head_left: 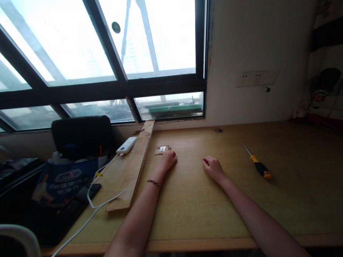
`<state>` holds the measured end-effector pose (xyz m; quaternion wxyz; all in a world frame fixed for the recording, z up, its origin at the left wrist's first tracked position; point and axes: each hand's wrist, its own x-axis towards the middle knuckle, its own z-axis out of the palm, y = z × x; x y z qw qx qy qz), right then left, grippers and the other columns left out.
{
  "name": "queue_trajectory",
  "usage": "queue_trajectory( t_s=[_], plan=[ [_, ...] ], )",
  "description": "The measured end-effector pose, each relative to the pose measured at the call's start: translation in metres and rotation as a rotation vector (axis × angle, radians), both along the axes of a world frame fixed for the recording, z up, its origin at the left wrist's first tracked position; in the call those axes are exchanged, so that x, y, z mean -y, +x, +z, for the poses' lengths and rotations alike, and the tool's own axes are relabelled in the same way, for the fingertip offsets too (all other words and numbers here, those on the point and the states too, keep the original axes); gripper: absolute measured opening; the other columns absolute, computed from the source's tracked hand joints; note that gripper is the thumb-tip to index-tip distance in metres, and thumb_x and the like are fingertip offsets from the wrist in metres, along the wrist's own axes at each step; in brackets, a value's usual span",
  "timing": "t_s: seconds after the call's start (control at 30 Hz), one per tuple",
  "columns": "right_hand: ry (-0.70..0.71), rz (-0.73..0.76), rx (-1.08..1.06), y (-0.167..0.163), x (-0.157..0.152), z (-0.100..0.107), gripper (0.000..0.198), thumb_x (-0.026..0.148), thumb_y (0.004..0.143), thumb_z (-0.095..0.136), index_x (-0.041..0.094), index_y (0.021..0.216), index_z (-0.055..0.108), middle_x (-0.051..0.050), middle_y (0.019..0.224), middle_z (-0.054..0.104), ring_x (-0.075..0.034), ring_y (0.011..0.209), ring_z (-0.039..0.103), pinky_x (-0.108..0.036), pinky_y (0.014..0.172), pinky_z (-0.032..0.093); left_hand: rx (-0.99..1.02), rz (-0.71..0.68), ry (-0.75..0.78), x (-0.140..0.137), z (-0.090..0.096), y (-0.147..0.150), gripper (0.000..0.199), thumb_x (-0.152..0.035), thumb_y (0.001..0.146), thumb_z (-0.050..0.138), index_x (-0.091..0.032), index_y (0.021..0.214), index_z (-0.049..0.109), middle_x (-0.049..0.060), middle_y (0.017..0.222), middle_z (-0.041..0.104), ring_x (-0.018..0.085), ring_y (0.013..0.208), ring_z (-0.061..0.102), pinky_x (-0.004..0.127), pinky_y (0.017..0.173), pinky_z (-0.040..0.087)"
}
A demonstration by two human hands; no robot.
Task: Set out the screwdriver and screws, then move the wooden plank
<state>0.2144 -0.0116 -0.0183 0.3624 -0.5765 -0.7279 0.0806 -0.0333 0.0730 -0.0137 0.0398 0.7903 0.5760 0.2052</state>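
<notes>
On the desk, just left of centre, a small metal hinge (162,149) with holes lies on thin wooden pieces (158,152). My left hand (168,160) is right beside them on the near side, its fingers closed. A tiny shiny metal piece (175,156) shows at those fingertips, too small to name. My right hand (213,167) rests on the desk farther right, fingers curled together; whether anything is in them is hidden. Off to the right of that hand lies a screwdriver (258,166) with a yellow and black handle, its shaft pointing away from me.
A long wooden board (134,171) runs along the desk's left side, carrying a white power bank (127,145) with a white cable (92,203). Beyond it stand a black chair (81,132) and a blue bag (64,182). The window (160,82) and wall sockets (252,78) are behind the desk (187,214).
</notes>
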Motion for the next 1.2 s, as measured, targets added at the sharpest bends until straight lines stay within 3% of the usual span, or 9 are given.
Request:
queue_trajectory(
  t_s=[0.17,0.3,0.43,0.57,0.63,0.77,1.03,1.2],
  plan=[
    [0.002,0.007,-0.030,0.001,0.000,0.001,0.019,0.020,0.083,0.045,0.017,0.077,0.063,-0.005,0.076,0.064,-0.015,0.070,0.058,-0.024,0.068,0.042,0.030,0.010,-0.037,0.001,0.000,0.002,0.020,-0.018,0.071,0.050,-0.014,0.076,0.068,0.010,0.078,0.065,0.019,0.071,0.057,0.029,0.070,0.041],
    [-0.006,0.013,-0.168,0.000,-0.002,0.001,0.019,0.024,0.081,0.048,0.016,0.073,0.064,-0.006,0.074,0.064,-0.015,0.068,0.058,-0.025,0.065,0.042,0.250,0.014,-0.122,0.001,0.007,0.003,0.014,-0.018,0.066,0.056,-0.013,0.069,0.067,0.007,0.068,0.063,0.017,0.063,0.056,0.028,0.061,0.040],
    [-0.207,0.076,-0.648,-0.008,-0.003,0.003,0.020,0.033,0.074,0.057,0.014,0.075,0.065,-0.006,0.071,0.065,-0.015,0.064,0.059,-0.027,0.061,0.046,0.747,-0.058,-0.365,0.019,0.020,0.031,0.019,-0.029,0.062,0.065,-0.011,0.067,0.067,0.005,0.058,0.059,0.013,0.055,0.052,0.026,0.056,0.039],
    [-0.465,0.255,-1.215,-0.021,0.006,0.007,0.034,0.038,0.059,0.072,0.014,0.083,0.067,-0.005,0.077,0.067,-0.014,0.066,0.062,-0.028,0.066,0.049,1.290,-0.135,-0.682,0.054,0.016,0.081,0.029,-0.034,0.058,0.072,-0.010,0.073,0.067,0.005,0.062,0.061,0.010,0.056,0.053,0.024,0.058,0.041],
    [-0.481,0.247,-1.365,-0.024,0.011,0.009,0.034,0.036,0.052,0.077,0.014,0.075,0.067,-0.004,0.072,0.067,-0.013,0.065,0.062,-0.027,0.067,0.048,1.440,-0.105,-0.690,0.069,0.010,0.099,0.029,-0.032,0.056,0.074,-0.009,0.072,0.067,0.006,0.065,0.062,0.010,0.058,0.054,0.023,0.058,0.041],
    [-0.460,0.124,-1.475,-0.026,0.016,0.011,0.032,0.029,0.043,0.082,0.014,0.066,0.065,-0.002,0.064,0.066,-0.013,0.061,0.061,-0.025,0.063,0.048,1.513,-0.064,-0.654,0.081,0.003,0.108,0.031,-0.032,0.054,0.076,-0.010,0.072,0.066,0.005,0.066,0.063,0.010,0.059,0.055,0.022,0.057,0.039],
    [-0.500,0.049,-1.536,-0.021,0.012,0.015,0.029,0.026,0.049,0.079,0.015,0.071,0.062,-0.001,0.067,0.068,-0.010,0.057,0.061,-0.018,0.051,0.046,1.478,-0.015,-0.369,0.076,0.003,0.101,0.033,-0.033,0.054,0.075,-0.013,0.078,0.064,0.004,0.075,0.066,0.012,0.067,0.057,0.024,0.062,0.040],
    [-0.600,0.060,-1.516,-0.023,0.012,0.008,0.022,0.024,0.054,0.076,0.013,0.067,0.061,-0.003,0.059,0.065,-0.011,0.052,0.060,-0.020,0.050,0.048,1.545,-0.059,-0.307,0.077,0.002,0.102,0.034,-0.031,0.057,0.074,-0.013,0.083,0.061,0.006,0.080,0.066,0.015,0.070,0.061,0.027,0.066,0.044]
  ],
)
